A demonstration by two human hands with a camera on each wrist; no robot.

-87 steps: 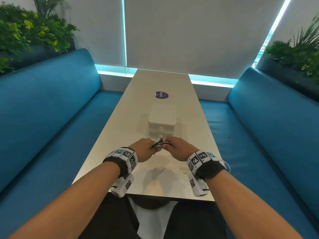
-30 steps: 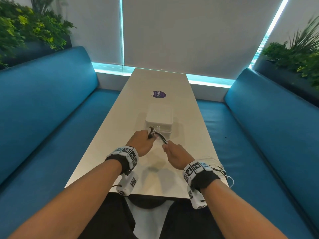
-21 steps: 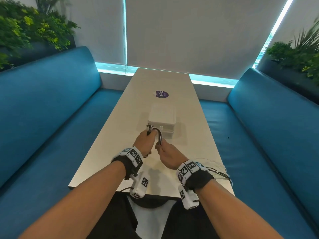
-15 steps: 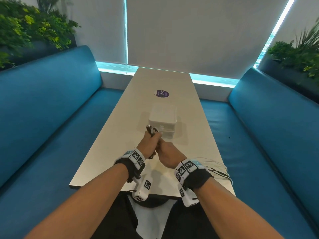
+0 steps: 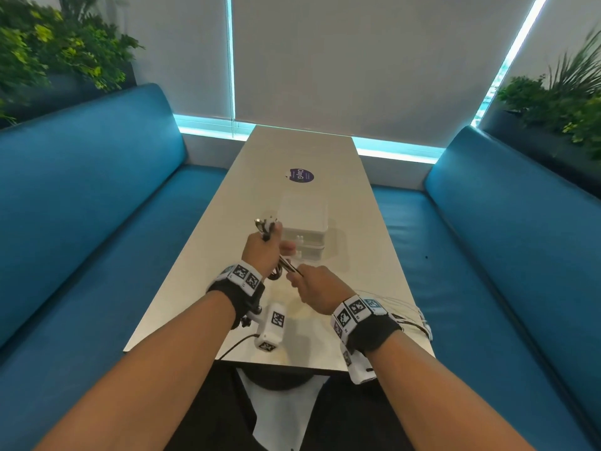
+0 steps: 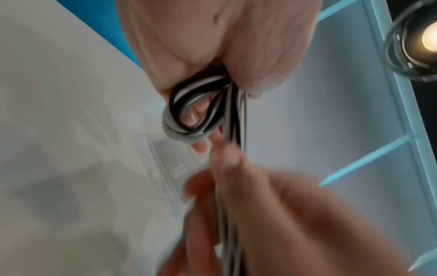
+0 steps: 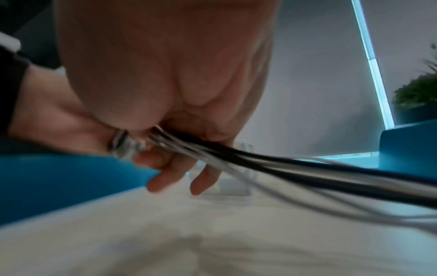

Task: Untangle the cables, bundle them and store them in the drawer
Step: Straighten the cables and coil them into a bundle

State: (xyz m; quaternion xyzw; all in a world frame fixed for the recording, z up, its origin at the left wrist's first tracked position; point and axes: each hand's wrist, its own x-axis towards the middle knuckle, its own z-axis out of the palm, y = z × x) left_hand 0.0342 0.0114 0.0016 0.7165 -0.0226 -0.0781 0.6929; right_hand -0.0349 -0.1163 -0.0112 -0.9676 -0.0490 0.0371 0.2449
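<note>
The cables [image 5: 276,255], black and white strands run side by side, are held above the near half of the desk [image 5: 227,255], in front of the small white drawer unit [image 5: 304,229]. They are gripped in the fist of the left hand [image 5: 260,252], with the plug ends sticking out above it and a folded loop hanging below, seen clearly in the left wrist view [image 6: 196,112]. From that loop the long axis runs toward the person and to the right, into the right hand [image 5: 317,288], whose fingers are curled round the strands. The loose remainder trails past the right wrist to the desk's right edge [image 5: 409,314]. The two hands are close but apart. The bundle appears only partly wound; the drawer unit, which appears closed, lies just beyond the left hand, the nearer of the two.
</note>
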